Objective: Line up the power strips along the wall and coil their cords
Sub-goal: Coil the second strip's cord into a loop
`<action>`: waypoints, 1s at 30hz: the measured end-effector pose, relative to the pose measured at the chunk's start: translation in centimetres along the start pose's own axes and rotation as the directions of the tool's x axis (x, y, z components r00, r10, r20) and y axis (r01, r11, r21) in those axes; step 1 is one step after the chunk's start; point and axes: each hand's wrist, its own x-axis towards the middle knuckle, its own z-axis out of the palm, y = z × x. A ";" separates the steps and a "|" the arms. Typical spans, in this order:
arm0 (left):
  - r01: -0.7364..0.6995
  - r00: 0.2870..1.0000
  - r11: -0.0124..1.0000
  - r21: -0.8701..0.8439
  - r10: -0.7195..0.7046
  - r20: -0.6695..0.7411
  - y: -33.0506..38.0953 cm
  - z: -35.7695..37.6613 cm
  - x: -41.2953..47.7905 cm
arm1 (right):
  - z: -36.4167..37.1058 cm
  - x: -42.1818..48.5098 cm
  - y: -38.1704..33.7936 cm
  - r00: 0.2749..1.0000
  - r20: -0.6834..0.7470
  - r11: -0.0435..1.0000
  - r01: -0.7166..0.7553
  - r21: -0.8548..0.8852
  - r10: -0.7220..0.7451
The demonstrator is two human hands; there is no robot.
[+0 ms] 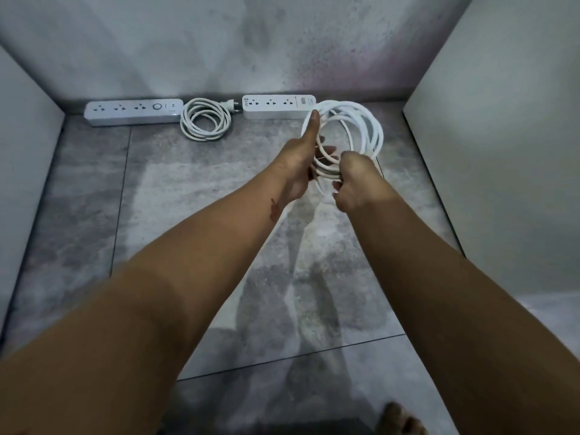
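Two white power strips lie along the base of the back wall. The left power strip (133,112) has its cord (205,123) coiled flat on the floor beside it, plug at the top right. The right power strip (277,106) sits further right. Its cord (361,127) is gathered in several loops held above the floor. My left hand (303,161) grips the near side of the loops with the thumb pointing up along them. My right hand (354,183) is closed on the same bundle just below.
Grey tiled floor (204,199) spreads in front of the strips. A white panel (22,146) closes the left side and another white panel (502,152) the right. The back wall (251,51) is stained grey. A bare foot (398,419) shows at the bottom edge.
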 end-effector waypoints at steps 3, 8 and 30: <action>-0.006 0.998 0.997 -0.073 0.001 -0.064 0.6 0.0 0.0 | -0.4 0.6 0.9 0.997 0.073 0.990 -0.017 -0.143 0.027; -0.093 0.981 0.991 -0.093 0.076 -0.177 0.7 -0.9 0.3 | -0.5 1.6 1.5 0.997 0.066 0.942 0.048 -0.331 -0.028; -0.100 0.962 0.887 0.452 -0.030 0.272 1.6 -2.0 -0.9 | -5.0 3.9 1.6 0.722 -0.016 0.336 0.301 -0.893 -0.691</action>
